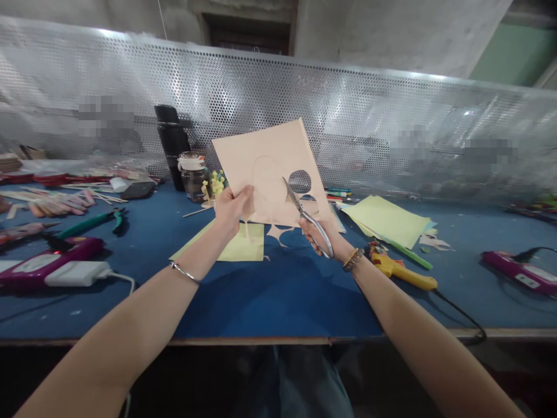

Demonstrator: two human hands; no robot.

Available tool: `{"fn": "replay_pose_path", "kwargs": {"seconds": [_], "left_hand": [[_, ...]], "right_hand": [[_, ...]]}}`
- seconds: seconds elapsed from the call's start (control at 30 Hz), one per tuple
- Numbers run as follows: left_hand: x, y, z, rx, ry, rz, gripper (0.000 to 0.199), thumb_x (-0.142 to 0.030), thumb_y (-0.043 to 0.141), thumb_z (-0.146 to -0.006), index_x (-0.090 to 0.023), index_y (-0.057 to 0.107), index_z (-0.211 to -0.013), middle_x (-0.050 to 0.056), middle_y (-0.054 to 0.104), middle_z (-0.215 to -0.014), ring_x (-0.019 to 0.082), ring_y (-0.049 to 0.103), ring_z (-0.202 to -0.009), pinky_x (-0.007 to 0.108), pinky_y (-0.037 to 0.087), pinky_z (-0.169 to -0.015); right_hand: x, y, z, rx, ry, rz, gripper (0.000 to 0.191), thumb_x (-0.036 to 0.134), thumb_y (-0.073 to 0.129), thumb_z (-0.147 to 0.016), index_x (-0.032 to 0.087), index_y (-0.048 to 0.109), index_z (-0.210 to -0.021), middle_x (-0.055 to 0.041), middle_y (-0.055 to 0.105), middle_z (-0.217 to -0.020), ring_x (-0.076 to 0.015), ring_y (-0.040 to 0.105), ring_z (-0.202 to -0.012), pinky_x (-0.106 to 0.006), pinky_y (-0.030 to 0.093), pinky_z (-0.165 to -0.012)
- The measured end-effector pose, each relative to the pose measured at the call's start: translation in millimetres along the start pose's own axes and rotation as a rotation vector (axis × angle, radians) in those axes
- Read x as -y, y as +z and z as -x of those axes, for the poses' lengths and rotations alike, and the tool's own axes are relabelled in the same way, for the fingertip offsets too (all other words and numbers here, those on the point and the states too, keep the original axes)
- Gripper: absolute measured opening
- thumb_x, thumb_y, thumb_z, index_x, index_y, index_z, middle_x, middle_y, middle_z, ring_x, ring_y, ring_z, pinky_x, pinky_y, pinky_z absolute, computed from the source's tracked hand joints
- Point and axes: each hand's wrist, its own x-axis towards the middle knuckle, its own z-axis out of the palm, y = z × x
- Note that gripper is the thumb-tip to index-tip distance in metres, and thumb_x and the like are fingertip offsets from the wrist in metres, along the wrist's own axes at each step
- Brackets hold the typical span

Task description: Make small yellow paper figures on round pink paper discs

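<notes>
My left hand (234, 209) pinches the lower left part of a pale peach sheet of paper (243, 154), which is raised and tilted above the table. Rounded holes are cut in the sheet's right side, and a faint round outline is drawn near its middle. In my right hand (319, 235) is a pair of metal scissors (317, 222), fingers closed around the handles. The blades point up and left, lying against the sheet beside the upper hole. Below the sheet, a cut paper scrap (279, 234) and a yellow-green sheet (243, 247) are visible.
Right of me lie yellow-green papers (391, 220), a yellow glue gun (402, 273) with a black cord, and a purple power strip (520, 273). To the left are another power strip (30, 267), green-handled pliers (93, 223), a glass jar (194, 180) and a black bottle (172, 142). Perforated metal panel (261, 87) stands behind.
</notes>
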Motion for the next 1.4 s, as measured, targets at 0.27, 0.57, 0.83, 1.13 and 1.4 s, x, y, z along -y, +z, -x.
{"fn": "replay_pose_path", "kwargs": {"seconds": [0.27,0.57,0.83,1.13,1.4], "left_hand": [[-2,-2.3,-3,0.017,0.144,-0.045,0.023,-0.029,0.077,-0.062,-0.016,0.071,-0.081,0.007,0.072,-0.086,0.019,0.065,-0.08,0.027,0.053,-0.069],[-13,-2.3,-2,-0.019,0.173,-0.094,0.016,-0.026,0.077,-0.062,-0.016,0.07,-0.074,0.005,0.068,-0.074,0.017,0.062,-0.067,0.027,0.05,-0.059],[-13,-7.5,-9,-0.031,0.199,-0.158,0.014,-0.025,0.075,-0.064,-0.016,0.069,-0.074,0.002,0.066,-0.069,0.012,0.057,-0.059,0.022,0.045,-0.051],[-12,-11.5,-13,-0.038,0.236,-0.232,0.013,-0.027,0.074,-0.065,-0.017,0.069,-0.072,0.002,0.064,-0.066,0.012,0.056,-0.057,0.022,0.043,-0.049],[-11,-7.7,-9,0.009,0.179,-0.18,0.013,-0.023,0.073,-0.066,-0.016,0.07,-0.076,0.003,0.068,-0.073,0.012,0.058,-0.061,0.023,0.047,-0.055]], "right_hand": [[2,-3,3,0.047,-0.047,0.038,0.043,0.058,0.049,-0.085,0.02,0.043,-0.067,0.0066,0.041,-0.051,-0.0053,0.04,-0.032,-0.017,0.033,-0.026],[4,-5,7,0.076,-0.06,0.106,0.038,0.056,0.05,-0.085,0.02,0.047,-0.075,0.0065,0.042,-0.053,-0.0058,0.041,-0.033,-0.017,0.033,-0.027],[-1,-8,5,0.105,-0.098,0.131,0.044,0.063,0.05,-0.082,0.02,0.049,-0.074,0.0033,0.047,-0.054,-0.0083,0.045,-0.035,-0.019,0.035,-0.027],[-8,-10,0,0.125,-0.118,0.164,0.051,0.068,0.049,-0.08,0.019,0.049,-0.069,0.0008,0.049,-0.051,-0.0095,0.046,-0.034,-0.02,0.035,-0.026],[-8,-7,2,0.156,-0.093,-0.005,0.052,0.07,0.046,-0.081,0.019,0.047,-0.073,0.0042,0.044,-0.057,-0.0052,0.041,-0.036,-0.018,0.035,-0.028]]}}
